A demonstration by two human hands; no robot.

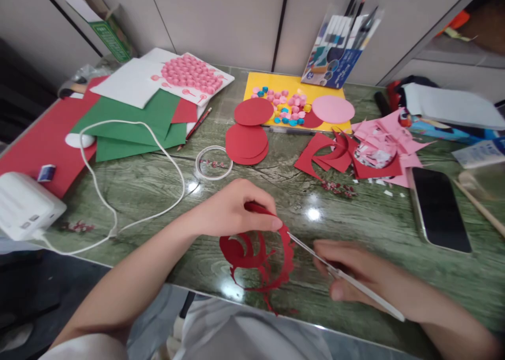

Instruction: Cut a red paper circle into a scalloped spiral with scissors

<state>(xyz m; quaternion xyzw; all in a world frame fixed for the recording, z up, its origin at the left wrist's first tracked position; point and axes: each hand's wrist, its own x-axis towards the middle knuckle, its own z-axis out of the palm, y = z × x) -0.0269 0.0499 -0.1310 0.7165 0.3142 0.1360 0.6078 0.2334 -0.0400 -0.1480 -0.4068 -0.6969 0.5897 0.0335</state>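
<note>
At the far left of the worktop (335, 212), a white adapter (29, 207) trails its white cable (181, 183) past green sheets (130, 118). Next comes a white card (221, 78) bearing a closely packed patch of pink pieces (191, 73); that patch looks well filled, with only outlined shapes left bare around it.

A tape roll (198, 166) lies just beyond the left hand (236, 207), which pinches the top of a piece of red paper (289, 252) between thumb and fingers. This paper is at the near edge of the worktop, between the two hands. Its right side carries a run of scallops, while thin, partly cut strips curl loosely below, so the cutting seems under way but unfinished.

Behind it, several red discs (246, 143) look fully cut out, and a yellow sheet (276, 80) holds small coloured pieces (290, 110). Farther right, the right hand (359, 265) is closed around a slim white cutting tool (371, 294), probably scissors, its tip at the paper's edge; whether its blades are parted is unclear. Red offcuts (341, 160) and pink scraps (389, 131) suggest other shapes are done. A phone (440, 207) lies beyond.
</note>
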